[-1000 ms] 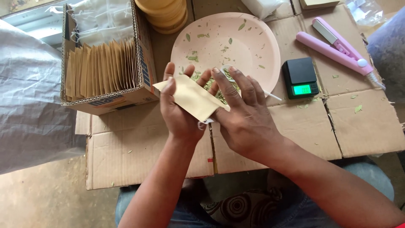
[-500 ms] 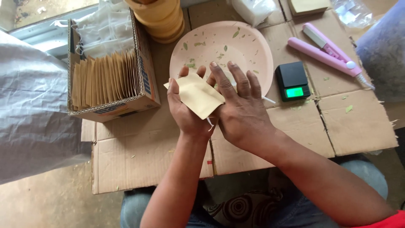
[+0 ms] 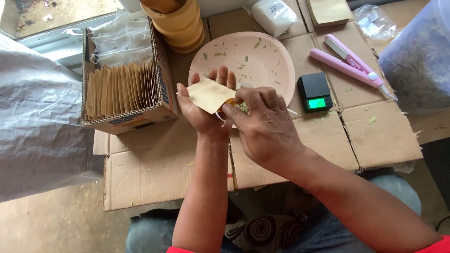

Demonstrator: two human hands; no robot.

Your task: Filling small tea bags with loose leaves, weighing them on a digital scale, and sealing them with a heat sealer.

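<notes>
Your left hand (image 3: 204, 110) is palm-up over the near edge of the pink plate (image 3: 262, 54), fingers spread, w/ a small tan paper pouch (image 3: 210, 95) lying across the palm; thumb presses the pouch's left end. Grip is loose: a flat cradle more than a clench.

Your right hand (image 3: 265, 124) sits just right of it, fingers curled in at the pouch's right end, pinching at the opening. A bit of green dried leaf (image 3: 242, 107) shows at those fingertips; cannot tell how much is held or whether it's inside the pouch.

Surroundings:
- Plate: mostly bare, scattered green leaf flecks, lying on flattened cardboard sheets (image 3: 154, 164) that cover the work surface.
- Left: open cardboard box (image 3: 124, 117), filled w/ upright tan pouches in a row; clear plastic bags at its far end.
- Far, between box and plate: stack of tan round containers (image 3: 180, 23).
- Right of plate, close to it: small black scale (image 3: 315, 91), green display lit.
- Far right of the scale: pink heat-sealer tool (image 3: 349, 61), lying at an angle.
- Right edge: large bag of dried green material (image 3: 417, 61).
- Far left: grey plastic sheet (image 3: 37, 122) draped beside the box.
</notes>
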